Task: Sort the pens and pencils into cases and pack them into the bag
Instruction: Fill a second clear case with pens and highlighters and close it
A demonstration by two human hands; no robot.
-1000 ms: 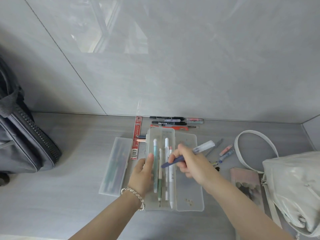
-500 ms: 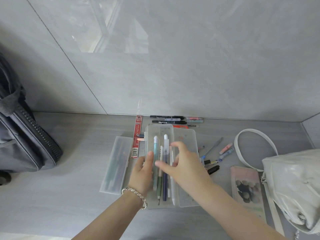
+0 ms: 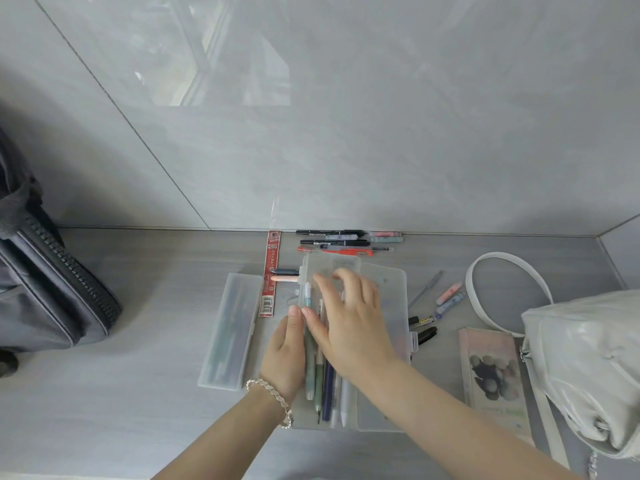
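The open clear case lies on the counter straight in front of you, and both your hands are on it. The pens lie side by side lengthwise in its left half, with their near ends showing below your right wrist. Your left hand lies stretched forward along the case's left wall, its tip touching the green pen; it grips nothing. Your right hand is spread palm down over the pens, fingers straight and splayed towards the case's far end, pressing rather than pinching. The two hands touch just above the row. A closed case lies just left of your left hand, and the white bag sits well to the right.
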